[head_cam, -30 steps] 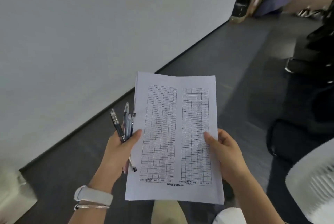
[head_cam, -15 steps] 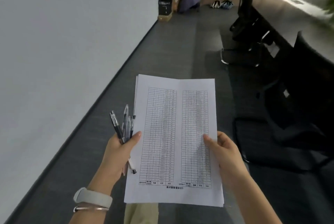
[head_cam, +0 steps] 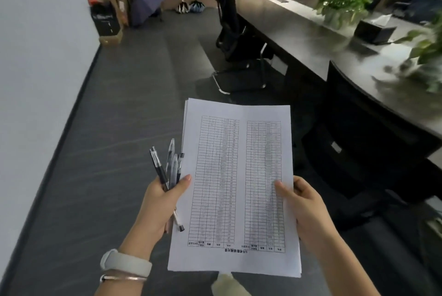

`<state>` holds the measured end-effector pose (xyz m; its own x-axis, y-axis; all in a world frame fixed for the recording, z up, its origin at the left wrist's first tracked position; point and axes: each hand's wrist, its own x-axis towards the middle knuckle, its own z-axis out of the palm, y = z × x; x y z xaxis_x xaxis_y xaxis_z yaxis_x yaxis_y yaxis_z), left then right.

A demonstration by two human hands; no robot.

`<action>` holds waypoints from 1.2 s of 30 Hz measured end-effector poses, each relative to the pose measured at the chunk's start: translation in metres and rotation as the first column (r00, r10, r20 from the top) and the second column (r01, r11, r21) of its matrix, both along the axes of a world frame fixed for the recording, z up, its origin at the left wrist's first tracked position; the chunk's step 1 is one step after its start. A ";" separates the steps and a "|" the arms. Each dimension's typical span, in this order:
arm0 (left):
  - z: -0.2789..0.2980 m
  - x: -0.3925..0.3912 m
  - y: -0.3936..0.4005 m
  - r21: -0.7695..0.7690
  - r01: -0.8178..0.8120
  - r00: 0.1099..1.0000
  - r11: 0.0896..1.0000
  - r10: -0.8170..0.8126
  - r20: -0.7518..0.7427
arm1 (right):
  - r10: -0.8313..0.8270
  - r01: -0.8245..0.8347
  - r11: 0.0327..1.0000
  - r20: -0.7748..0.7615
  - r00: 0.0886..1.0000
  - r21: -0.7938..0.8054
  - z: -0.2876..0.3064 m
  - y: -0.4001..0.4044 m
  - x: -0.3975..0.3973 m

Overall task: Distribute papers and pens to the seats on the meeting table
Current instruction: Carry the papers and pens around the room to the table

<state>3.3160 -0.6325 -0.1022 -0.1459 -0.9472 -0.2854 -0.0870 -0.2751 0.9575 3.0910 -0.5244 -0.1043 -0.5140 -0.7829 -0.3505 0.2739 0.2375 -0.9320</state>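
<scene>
The left hand (head_cam: pixel 157 202) is closed around a bunch of pens (head_cam: pixel 167 166), thumb on the left edge of the papers (head_cam: pixel 236 185). The right hand (head_cam: pixel 303 207) pinches their right edge. The stack is held above the floor (head_cam: pixel 134 109), the table (head_cam: pixel 311 40) and chairs (head_cam: pixel 239 37) to the right.

a stack of white papers (head_cam: pixel 236 185) is held upright in portrait position in front of the person, over a dark grey floor. the top sheet is printed with two tall gridded tables side by side, with a line of text along the bottom edge that appears upside down. the edges of more sheets show behind it. just left of the stack, a bundle of pens (head_cam: pixel 168 171) fans upward, some clear-barrelled and one dark. the long dark meeting table (head_cam: pixel 308 40) stretches along the right.
</scene>
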 end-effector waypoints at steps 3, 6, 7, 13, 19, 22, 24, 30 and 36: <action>-0.010 -0.050 -0.082 -0.020 0.052 0.998 0.998 -0.051 0.021 | -0.075 0.075 0.997 -0.004 0.997 0.007 -0.011 -0.069 -0.039; -0.017 -0.103 -0.169 -0.027 0.090 0.996 0.996 -0.090 0.012 | -0.122 0.122 0.992 -0.012 0.992 -0.002 -0.020 -0.147 -0.086; -0.019 -0.121 -0.198 -0.024 0.102 0.995 0.995 -0.101 0.023 | -0.135 0.135 0.991 -0.015 0.991 0.000 -0.021 -0.174 -0.103; -0.003 -0.231 -0.358 -0.017 0.197 0.980 0.980 -0.197 0.036 | -0.226 0.226 0.974 -0.010 0.974 -0.025 -0.003 -0.313 -0.204; 0.001 -0.339 -0.483 0.018 0.298 0.954 0.954 -0.299 0.025 | -0.328 0.328 0.944 -0.009 0.945 -0.031 0.005 -0.420 -0.295; -0.006 -0.405 -0.550 0.003 0.371 0.929 0.929 -0.371 -0.014 | -0.410 0.410 0.912 -0.014 0.912 -0.038 -0.003 -0.474 -0.346; -0.011 -0.451 -0.593 -0.009 0.428 0.903 0.904 -0.428 -0.035 | -0.464 0.462 0.885 -0.016 0.886 -0.047 -0.010 -0.509 -0.381; -0.005 -0.595 -0.712 -0.035 0.629 0.777 0.777 -0.630 -0.018 | -0.642 0.643 0.763 0.030 0.766 -0.062 -0.013 -0.596 -0.481; 0.012 -0.718 -0.752 -0.008 0.767 0.641 0.642 -0.767 -0.027 | -0.783 0.783 0.619 0.027 0.621 -0.060 0.003 -0.623 -0.558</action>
